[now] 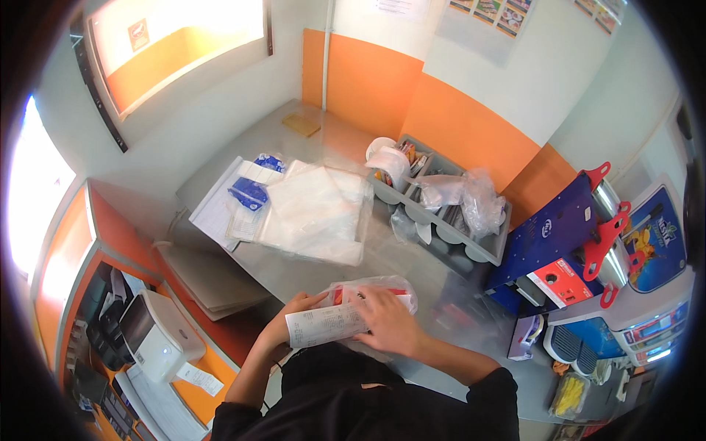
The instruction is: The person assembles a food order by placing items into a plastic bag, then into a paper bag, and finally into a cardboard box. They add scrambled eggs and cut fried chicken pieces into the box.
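Note:
Close to my body, at the table's near edge, is a clear plastic bag [403, 282] with something red and white inside. My left hand [293, 314] is closed on the bag's left side, some fingers hidden behind a long white printed receipt [322, 327]. The receipt lies slantwise across the front of the bag, its left end beside my left wrist. Over its right end comes my right hand [393, 322], with fingers bent over the bag and thumb below, closed on the receipt. The fingertips' exact hold is partly hidden.
White bags [312, 209] and blue packets [248, 192] lie on the metal table [283, 268]. Behind stands a grey divided bin [441, 219] with plastic bags and utensils. A blue stand [544, 231] and drink dispenser [651, 309] are right; a white printer [160, 334] sits lower left.

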`<state>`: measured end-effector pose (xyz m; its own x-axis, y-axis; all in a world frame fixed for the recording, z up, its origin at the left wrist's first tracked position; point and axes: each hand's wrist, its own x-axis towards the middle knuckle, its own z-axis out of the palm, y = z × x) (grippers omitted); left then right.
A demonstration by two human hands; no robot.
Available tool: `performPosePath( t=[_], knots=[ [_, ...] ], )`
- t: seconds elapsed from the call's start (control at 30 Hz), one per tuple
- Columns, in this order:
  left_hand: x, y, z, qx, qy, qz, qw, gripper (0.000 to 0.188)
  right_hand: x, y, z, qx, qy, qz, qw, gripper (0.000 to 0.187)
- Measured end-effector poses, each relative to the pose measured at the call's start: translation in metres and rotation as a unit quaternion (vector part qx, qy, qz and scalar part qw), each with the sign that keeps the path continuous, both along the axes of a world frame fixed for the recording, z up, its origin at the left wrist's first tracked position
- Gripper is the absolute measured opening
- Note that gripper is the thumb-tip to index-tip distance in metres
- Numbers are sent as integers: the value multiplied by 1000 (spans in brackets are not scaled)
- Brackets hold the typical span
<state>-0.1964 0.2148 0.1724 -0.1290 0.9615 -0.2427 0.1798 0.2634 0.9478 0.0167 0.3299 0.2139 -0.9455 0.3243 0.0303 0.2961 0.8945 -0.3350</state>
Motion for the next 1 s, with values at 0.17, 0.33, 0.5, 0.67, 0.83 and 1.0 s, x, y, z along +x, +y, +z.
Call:
performPosePath(
  t=[0.17,0.33,0.5,0.67,0.83,1.0],
  knots=[
    [-12,-15,-12,62,85,31,994,37,-28,-8,-45,91,147,164,971,58],
    [-23,-39,-45,-10,-181,158,971,19,-26,1,-55,95,21,-7,995,58],
    [-11,-44,-66,12,-416,235,878,15,-33,-15,-32,60,78,17,995,50],
    [0,-37,-61,48,-437,301,846,13,-50,-10,-68,169,166,219,947,41],
    [3,-40,-66,66,-282,345,893,9,-47,-6,-71,99,17,171,980,43],
    [27,-27,8,90,-232,238,939,5,-70,-13,-88,73,42,170,982,69]
  ],
)
